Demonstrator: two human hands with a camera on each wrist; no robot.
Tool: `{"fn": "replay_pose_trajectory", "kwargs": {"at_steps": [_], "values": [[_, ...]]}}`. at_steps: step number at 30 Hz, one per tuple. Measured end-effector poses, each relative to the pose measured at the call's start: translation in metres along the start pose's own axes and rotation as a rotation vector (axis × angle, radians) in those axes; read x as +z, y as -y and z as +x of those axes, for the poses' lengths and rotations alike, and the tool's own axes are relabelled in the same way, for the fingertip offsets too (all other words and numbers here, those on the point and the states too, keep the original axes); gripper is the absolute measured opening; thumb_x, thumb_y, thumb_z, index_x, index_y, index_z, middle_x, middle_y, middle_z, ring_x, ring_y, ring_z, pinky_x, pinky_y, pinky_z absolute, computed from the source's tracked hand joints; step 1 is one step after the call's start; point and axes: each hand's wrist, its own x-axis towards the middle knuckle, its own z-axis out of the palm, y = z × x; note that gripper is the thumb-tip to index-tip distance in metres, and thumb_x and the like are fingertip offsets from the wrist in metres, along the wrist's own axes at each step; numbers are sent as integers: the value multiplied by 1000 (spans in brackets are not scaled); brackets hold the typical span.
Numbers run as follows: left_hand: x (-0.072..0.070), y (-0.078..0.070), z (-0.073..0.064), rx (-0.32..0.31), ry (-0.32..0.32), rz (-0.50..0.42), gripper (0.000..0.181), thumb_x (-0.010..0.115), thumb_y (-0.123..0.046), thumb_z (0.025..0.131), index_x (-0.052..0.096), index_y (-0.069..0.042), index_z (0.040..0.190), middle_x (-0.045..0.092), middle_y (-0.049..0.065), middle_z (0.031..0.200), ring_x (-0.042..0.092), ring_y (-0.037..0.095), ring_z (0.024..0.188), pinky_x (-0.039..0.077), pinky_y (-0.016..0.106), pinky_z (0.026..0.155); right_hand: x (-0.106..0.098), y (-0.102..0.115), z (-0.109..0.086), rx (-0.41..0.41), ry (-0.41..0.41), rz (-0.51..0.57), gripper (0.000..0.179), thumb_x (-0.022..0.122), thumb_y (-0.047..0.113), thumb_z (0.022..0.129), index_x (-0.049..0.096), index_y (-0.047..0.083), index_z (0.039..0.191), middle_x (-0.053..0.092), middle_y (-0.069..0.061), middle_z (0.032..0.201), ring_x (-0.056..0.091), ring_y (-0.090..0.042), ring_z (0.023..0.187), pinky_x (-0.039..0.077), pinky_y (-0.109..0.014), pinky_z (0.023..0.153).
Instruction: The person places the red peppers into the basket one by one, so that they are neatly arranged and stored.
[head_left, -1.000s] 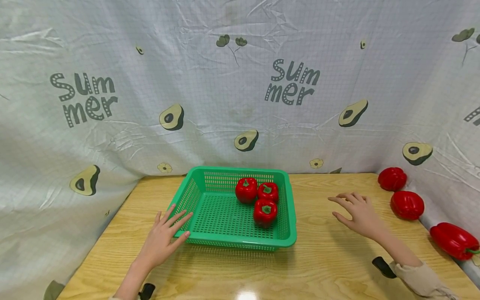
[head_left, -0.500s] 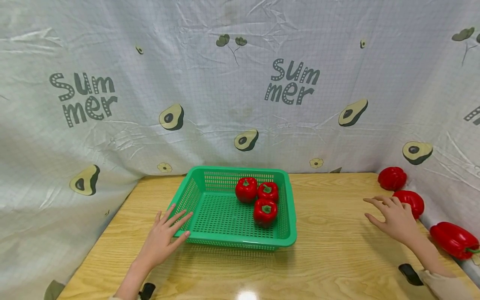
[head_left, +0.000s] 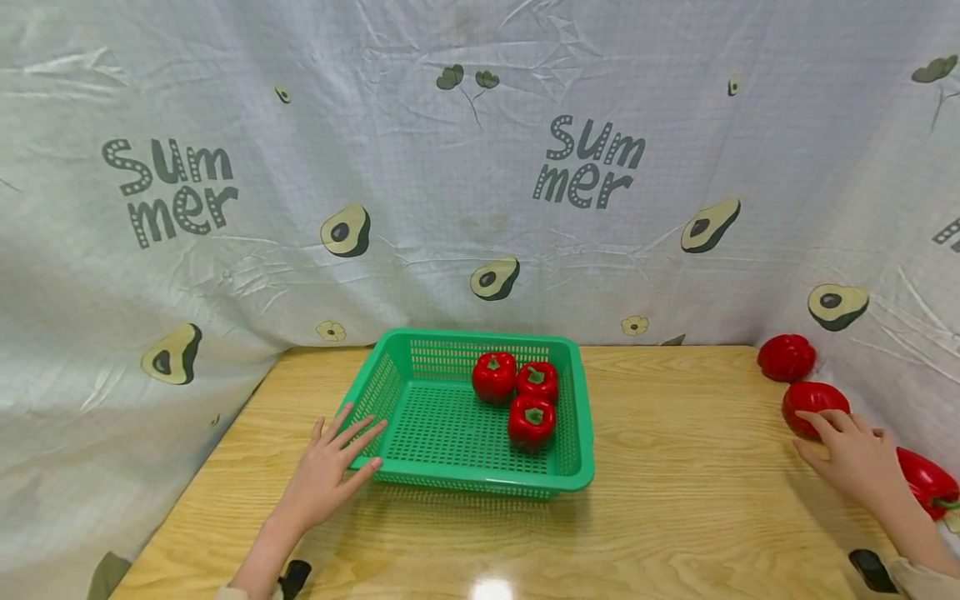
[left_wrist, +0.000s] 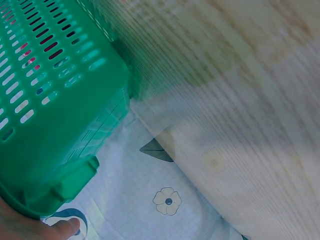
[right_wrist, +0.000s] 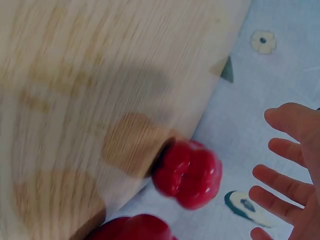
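Note:
A green plastic basket (head_left: 480, 477) with slotted walls sits on the table. Three red bell peppers (head_left: 531, 423) stand on its right side, stems up. My left hand (head_left: 322, 479) rests at the basket's front left corner, fingers spread; in the left wrist view, a fingertip (left_wrist: 65, 228) shows beside the rim. At the right, my right hand (head_left: 858, 462) hovers over the near side of a red bell pepper (head_left: 810, 402), partly covering it. Its fingers are spread and loosely bent, holding nothing. The right wrist view shows the hand (right_wrist: 295, 175) apart from a bell pepper (right_wrist: 187, 174).
Another bell pepper (head_left: 786, 358) lies at the far right corner, and a longer one with a green stem (head_left: 930, 483) lies nearer, partly behind my right hand. A printed white cloth (head_left: 480, 167) hangs behind and beside the wooden table (head_left: 675, 500).
My right hand has moved right across the table, from bare wood to the bell peppers along the right edge. My left hand, the basket and the peppers stay where they were.

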Motion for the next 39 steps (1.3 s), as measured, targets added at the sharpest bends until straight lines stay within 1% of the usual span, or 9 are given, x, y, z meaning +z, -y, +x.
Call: {"fn": "replay_pose_trajectory", "kwargs": {"at_steps": [2, 9, 13, 16, 22, 26, 31, 36, 39], "values": [[0, 0, 0, 0, 0, 2, 51, 60, -33, 82, 47, -24, 131, 50, 10, 131, 24, 38, 133, 15, 64, 102, -1, -6, -2, 55, 30, -22, 44, 70, 20, 71, 52, -3, 104, 45, -32, 102, 36, -47, 94, 26, -65, 71], [0, 0, 0, -1, 2, 0, 52, 62, -31, 81, 47, -25, 131, 50, 10, 131, 24, 37, 133, 16, 65, 101, -1, -28, -5, 217, 55, -75, 50, 71, 19, 71, 46, -12, 102, 36, -39, 104, 29, -54, 97, 20, -72, 80], [0, 0, 0, -4, 5, 3, 52, 61, -32, 82, 46, -26, 131, 50, 9, 131, 24, 37, 133, 17, 65, 101, 0, -40, -6, 282, 76, -93, 57, 69, 20, 72, 41, -15, 105, 30, -41, 108, 25, -57, 101, 17, -73, 86], [0, 0, 0, -4, 9, 6, 51, 59, -35, 83, 46, -26, 131, 50, 9, 131, 24, 37, 133, 17, 65, 100, 5, -48, -8, 313, 99, -93, 60, 68, 23, 74, 37, -15, 108, 26, -41, 111, 23, -58, 103, 18, -71, 89], [0, -1, 0, 1, 5, 7, 52, 61, -32, 82, 46, -25, 131, 50, 9, 131, 25, 37, 132, 17, 65, 100, 15, -62, -11, 356, 140, -78, 65, 63, 32, 79, 33, -16, 110, 23, -42, 111, 23, -60, 103, 22, -69, 89], [0, -1, -1, -2, 6, 6, 53, 61, -31, 81, 46, -25, 132, 50, 9, 131, 25, 38, 132, 17, 64, 101, 20, -67, -10, 392, 186, -85, 65, 62, 33, 80, 33, -17, 108, 25, -42, 108, 24, -60, 101, 25, -68, 87], [0, -1, -1, -3, 6, 0, 53, 61, -30, 82, 46, -25, 132, 50, 9, 131, 26, 39, 132, 16, 64, 101, 23, -69, -12, 395, 219, -95, 66, 62, 35, 80, 33, -17, 109, 27, -43, 107, 25, -60, 100, 27, -68, 86], [0, -2, -1, -3, 3, 3, 52, 62, -30, 81, 47, -24, 131, 50, 9, 131, 26, 38, 132, 16, 64, 101, 20, -69, -14, 372, 253, -86, 65, 67, 31, 74, 36, -17, 107, 28, -44, 102, 26, -62, 97, 26, -68, 83], [-1, -2, -1, -1, -1, 6, 52, 62, -31, 81, 48, -23, 130, 50, 9, 131, 26, 38, 132, 17, 64, 101, 17, -69, -16, 341, 283, -103, 67, 70, 30, 68, 39, -18, 102, 34, -44, 94, 30, -64, 91, 29, -67, 79]]}}
